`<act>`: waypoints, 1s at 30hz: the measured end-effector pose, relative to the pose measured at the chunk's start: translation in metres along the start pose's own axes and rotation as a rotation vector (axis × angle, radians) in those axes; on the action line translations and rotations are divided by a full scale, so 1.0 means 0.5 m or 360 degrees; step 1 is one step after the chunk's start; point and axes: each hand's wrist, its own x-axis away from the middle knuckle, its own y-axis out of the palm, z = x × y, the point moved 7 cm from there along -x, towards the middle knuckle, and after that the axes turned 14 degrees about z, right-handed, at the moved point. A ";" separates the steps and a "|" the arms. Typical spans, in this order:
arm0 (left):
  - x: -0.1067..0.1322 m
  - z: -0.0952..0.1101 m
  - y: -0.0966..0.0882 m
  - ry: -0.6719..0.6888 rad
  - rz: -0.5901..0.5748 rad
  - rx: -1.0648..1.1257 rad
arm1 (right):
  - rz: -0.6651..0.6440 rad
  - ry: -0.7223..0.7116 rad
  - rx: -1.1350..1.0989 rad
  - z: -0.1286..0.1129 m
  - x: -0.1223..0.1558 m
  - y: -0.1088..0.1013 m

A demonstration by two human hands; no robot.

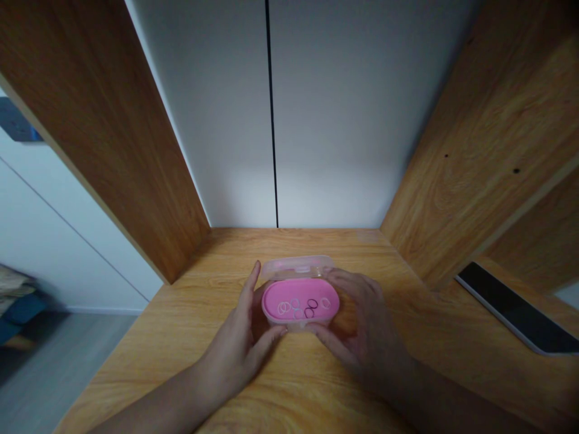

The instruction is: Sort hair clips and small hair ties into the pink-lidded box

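The left hand (237,340) is curved, and the left end of a pink plastic box (301,290) is gripped by it. The box is held up over a wooden table (149,343), right between the two hands, and its long side is lying from left to right. Small rubber bands (296,308) are seen inside, and a clear lid (296,266) is tipped up at the far side. The right end is gripped by the right hand (364,325), so neither hand is nearer.
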 end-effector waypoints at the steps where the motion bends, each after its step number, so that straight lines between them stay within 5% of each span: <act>1: -0.001 0.002 0.000 0.0012 0.0000 0.0000 | -0.0069 -0.0003 0.0001 0.001 0.004 0.008; 11: -0.002 -0.002 -0.001 0.0031 0.0002 -0.0127 | -0.0472 0.0014 0.0077 0.004 0.023 0.050; 30: -0.006 0.000 -0.015 0.0214 0.0019 -0.0903 | -0.0528 0.0206 -0.0152 0.021 0.026 0.055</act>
